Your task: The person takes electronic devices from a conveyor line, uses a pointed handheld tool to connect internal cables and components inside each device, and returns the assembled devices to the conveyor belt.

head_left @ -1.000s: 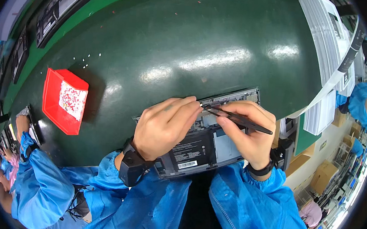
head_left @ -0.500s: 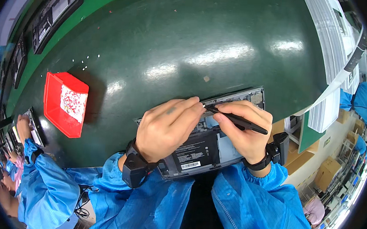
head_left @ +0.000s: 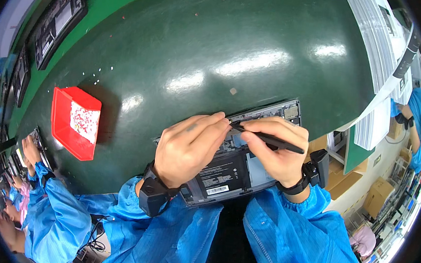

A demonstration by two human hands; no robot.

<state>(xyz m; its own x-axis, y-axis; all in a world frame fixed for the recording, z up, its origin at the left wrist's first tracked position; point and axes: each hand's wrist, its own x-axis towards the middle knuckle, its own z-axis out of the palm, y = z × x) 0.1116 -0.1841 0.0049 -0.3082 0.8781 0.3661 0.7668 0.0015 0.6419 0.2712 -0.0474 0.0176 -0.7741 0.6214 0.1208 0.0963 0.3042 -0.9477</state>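
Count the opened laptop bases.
3 clear: an opened laptop base under the left hand and right hand; a second base and third base at upper left. Others may be hidden.

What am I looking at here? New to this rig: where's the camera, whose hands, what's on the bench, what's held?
No robot: it's a person's two bare hands. A head-worn fisheye camera looks down, so straight edges bend and picture left is the person's left. The right hand holds a slim black tool over an opened laptop-like device. The left hand has its fingertips by the tool's tip; whether they pinch anything is too small to tell. On the green table sits a red bin of small white and red pieces. A co-worker's hand shows at far left.
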